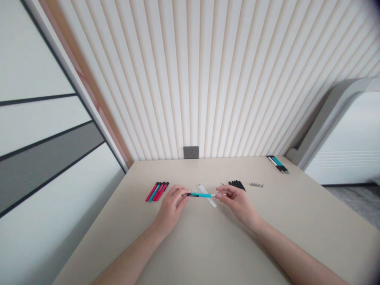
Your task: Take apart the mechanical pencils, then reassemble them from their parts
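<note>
So, from where I'm standing, both hands are busy at the middle of the surface (190,253), with a teal pen (198,195) held level between them just below the centre of the frame. The left hand (170,206) is closed in a firm pinch around the pen's dark end, fingers curled over the barrel. The right hand (237,204) is only partly closed, its thumb and forefinger meeting at the thin pale end and the other fingers loosely curved. Neither hand holds anything else.

The work at this moment is that pinch at both ends of the one pen, and the care seems to lie in keeping the thin end lined up with the barrel. Directly beneath the pen lie a few pale rods (207,195), slanting across its line. Left of the hands, nearer the middle of the frame, sits a tight bunch of red and teal pens (156,191). To the right are black barrels (236,185), then a short row of small metal parts (256,185), too small to tell exactly. More pens (278,164) lie at the surface's far right corner, and a socket (190,152) is set in the ribbed wall (190,79) behind.
</note>
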Motion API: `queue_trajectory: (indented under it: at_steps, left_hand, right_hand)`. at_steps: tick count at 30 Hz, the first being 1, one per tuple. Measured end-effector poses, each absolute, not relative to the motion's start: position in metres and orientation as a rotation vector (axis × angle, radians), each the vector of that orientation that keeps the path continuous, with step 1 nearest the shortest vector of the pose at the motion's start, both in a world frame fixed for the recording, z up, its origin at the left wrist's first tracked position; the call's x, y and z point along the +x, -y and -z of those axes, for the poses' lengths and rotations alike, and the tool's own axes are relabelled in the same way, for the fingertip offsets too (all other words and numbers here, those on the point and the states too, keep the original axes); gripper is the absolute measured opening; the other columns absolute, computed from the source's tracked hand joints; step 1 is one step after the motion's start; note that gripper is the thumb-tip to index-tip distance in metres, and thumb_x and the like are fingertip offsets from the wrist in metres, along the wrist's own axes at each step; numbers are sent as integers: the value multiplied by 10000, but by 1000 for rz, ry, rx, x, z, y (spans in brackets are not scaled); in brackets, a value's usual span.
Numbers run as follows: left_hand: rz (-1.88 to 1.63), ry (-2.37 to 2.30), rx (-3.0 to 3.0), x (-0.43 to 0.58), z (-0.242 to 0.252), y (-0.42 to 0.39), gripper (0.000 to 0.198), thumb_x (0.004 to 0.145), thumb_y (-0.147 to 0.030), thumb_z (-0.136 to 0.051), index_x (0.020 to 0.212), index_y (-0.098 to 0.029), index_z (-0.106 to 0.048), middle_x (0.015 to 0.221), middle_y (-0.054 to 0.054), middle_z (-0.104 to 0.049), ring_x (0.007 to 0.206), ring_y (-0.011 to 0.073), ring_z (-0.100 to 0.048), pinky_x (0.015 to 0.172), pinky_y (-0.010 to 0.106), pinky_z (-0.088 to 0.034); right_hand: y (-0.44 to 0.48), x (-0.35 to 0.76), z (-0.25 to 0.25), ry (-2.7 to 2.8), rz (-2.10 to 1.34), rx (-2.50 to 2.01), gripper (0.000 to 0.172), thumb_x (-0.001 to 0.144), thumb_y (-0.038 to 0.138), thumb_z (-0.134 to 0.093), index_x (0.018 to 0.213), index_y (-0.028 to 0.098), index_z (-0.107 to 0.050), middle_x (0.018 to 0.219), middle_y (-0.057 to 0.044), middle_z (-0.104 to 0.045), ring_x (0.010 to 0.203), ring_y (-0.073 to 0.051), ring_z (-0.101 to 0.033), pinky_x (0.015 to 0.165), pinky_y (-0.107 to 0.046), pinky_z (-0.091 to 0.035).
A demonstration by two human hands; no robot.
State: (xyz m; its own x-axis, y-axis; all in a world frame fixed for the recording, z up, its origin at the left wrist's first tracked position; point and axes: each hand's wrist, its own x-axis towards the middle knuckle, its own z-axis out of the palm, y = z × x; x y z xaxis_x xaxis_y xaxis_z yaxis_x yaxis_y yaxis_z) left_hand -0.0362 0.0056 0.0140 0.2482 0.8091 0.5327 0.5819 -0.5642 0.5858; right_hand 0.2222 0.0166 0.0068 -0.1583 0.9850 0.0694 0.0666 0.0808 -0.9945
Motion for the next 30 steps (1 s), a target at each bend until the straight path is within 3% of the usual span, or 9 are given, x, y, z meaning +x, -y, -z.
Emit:
queue_trajectory:
  at_steps: [4, 16, 24, 27, 30]
  left_hand:
    - [-1198, -1306, 2272, -37, -13, -6, 168, 897, -140, -530, 998, -226, -633, 965, 30, -615, 887, 183, -603, 824, 326, -508]
    - [-1009, -1258, 2355, -39, -15, -5, 123, 927, -217, -550, 999, -231, -648, 968, 31, -609, 928, 184, -593, 857, 317, -481]
    - [-1160, -1302, 2313, -39, -13, -6, 116, 919, -164, -537, 983, -220, -616, 969, 29, -586, 932, 186, -583, 844, 308, -480]
    - [-1194, -1323, 2296, -38, -15, -7, 109, 918, -166, -532, 963, -215, -619, 953, 29, -591, 918, 186, -584, 828, 303, -480]
    - [-1229, -1345, 2288, -39, -16, -7, 104, 920, -178, -532, 950, -215, -624, 953, 31, -591, 921, 188, -582, 831, 304, -477]
  right_hand:
    - [-11, 219, -12, 1512, -1122, -1184, 435, 772, 479, -709, 1086, 184, -646, 777, -29, -705, 695, -171, -593, 623, -287, -406]
    - [-12, 220, -8, 1555, -943, -1215, 367, 809, 461, -671, 1064, 196, -671, 833, -48, -733, 780, -202, -612, 743, -336, -437]
    - [-9, 218, -15, 1593, -1102, -1193, 419, 803, 451, -674, 1134, 199, -625, 871, -64, -747, 841, -233, -664, 720, -338, -470]
    - [-10, 219, -16, 1623, -1051, -1211, 426, 816, 444, -657, 1161, 199, -612, 932, -70, -735, 855, -225, -648, 734, -340, -469]
    - [-13, 223, -15, 1665, -943, -1235, 362, 830, 443, -640, 1096, 198, -652, 857, -47, -709, 789, -196, -617, 724, -322, -460]
